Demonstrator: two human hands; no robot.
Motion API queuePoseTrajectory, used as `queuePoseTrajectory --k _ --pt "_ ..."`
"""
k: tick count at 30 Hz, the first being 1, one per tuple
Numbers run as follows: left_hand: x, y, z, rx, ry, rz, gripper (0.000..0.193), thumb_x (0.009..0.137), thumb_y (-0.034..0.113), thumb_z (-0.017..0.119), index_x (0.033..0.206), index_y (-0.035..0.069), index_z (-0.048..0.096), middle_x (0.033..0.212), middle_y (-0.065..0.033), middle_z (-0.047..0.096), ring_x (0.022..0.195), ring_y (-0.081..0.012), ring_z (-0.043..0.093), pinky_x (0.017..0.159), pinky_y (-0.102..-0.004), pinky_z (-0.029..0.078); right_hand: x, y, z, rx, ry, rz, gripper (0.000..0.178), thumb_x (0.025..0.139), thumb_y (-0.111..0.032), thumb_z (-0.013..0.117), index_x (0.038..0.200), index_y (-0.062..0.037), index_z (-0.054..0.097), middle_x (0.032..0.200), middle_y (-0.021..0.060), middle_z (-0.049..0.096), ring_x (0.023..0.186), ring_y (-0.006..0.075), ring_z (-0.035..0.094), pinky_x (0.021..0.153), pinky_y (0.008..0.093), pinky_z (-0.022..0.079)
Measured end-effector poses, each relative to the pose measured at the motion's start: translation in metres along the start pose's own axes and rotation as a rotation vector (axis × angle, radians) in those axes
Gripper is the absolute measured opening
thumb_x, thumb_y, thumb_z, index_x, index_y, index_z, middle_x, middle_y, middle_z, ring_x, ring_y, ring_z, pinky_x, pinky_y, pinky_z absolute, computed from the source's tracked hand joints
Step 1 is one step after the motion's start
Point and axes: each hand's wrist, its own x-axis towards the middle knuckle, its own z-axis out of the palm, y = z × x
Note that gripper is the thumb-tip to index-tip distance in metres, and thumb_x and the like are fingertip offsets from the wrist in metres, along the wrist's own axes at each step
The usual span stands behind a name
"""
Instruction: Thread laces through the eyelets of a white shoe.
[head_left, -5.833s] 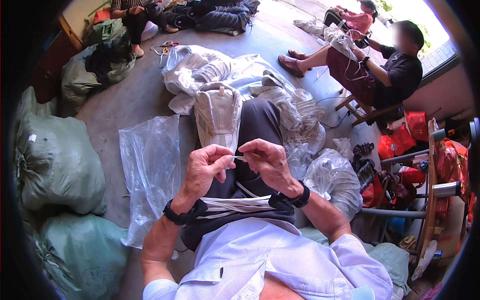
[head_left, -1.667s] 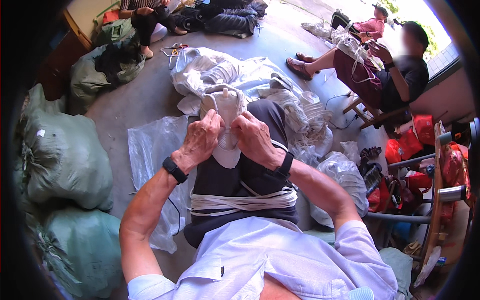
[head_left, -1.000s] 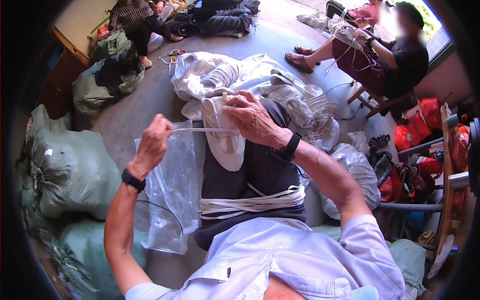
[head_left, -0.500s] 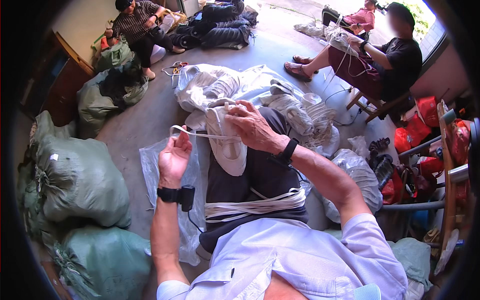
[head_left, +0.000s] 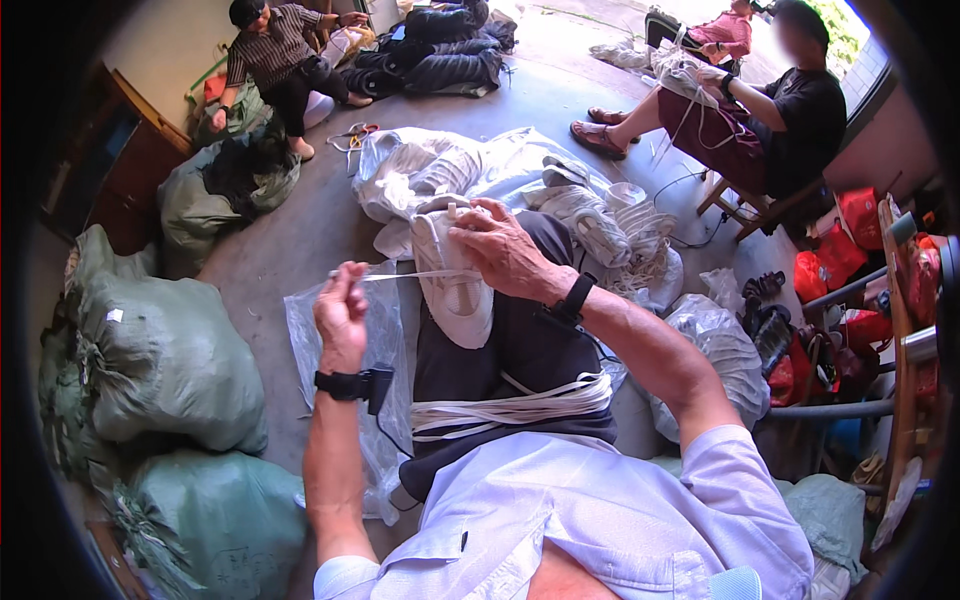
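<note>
Mostly off-white shoe (head_left: 450, 305), rounded toe (head_left: 472, 332), lace (head_left: 415, 274) stretched sideways.

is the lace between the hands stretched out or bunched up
Stretched out: the white lace runs nearly straight from the left hand to the shoe.

Floor (head_left: 325, 225): smooth, grey
Left wall (head_left: 160, 45): pale cream
Right wall (head_left: 902, 155): pinkish
Cabinet (head_left: 130, 195): dark brown, at left
Stool (head_left: 775, 217): wooden, at right
Light: bright daylight through the upper-right opening (head_left: 850, 48)
</note>
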Motion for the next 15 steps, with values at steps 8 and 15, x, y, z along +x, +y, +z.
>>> queuePoseTrajectory --k 8,15 --pt "0.004 0.186 -0.19 0.378 0.532 0.454 0.021 0.096 0.026 0.064 0.106 0.009 0.071 0.098 0.0032 0.068 0.065 0.0001 0.044 0.053 -0.0158 0.034 -0.001 -0.003 -0.006 -0.007 -0.021 0.03 0.03 0.085 -0.003 0.06 0.115 -0.0051 0.064 0.118 0.0117 0.059 0.123 0.0351 0.048 0.112 0.047 0.032" --pt "-0.082 0.367 -0.304 0.551 0.617 0.644 0.03 0.099 0.033 0.058 0.121 0.014 0.068 0.113 0.0112 0.068 0.073 0.0014 0.046 0.062 -0.0182 0.034 0.0 -0.002 -0.003 0.004 -0.01 0.006 0.031 0.085 -0.003 0.06 0.115 -0.0053 0.065 0.118 0.0125 0.059 0.123 0.0354 0.047 0.111 0.0465 0.032"
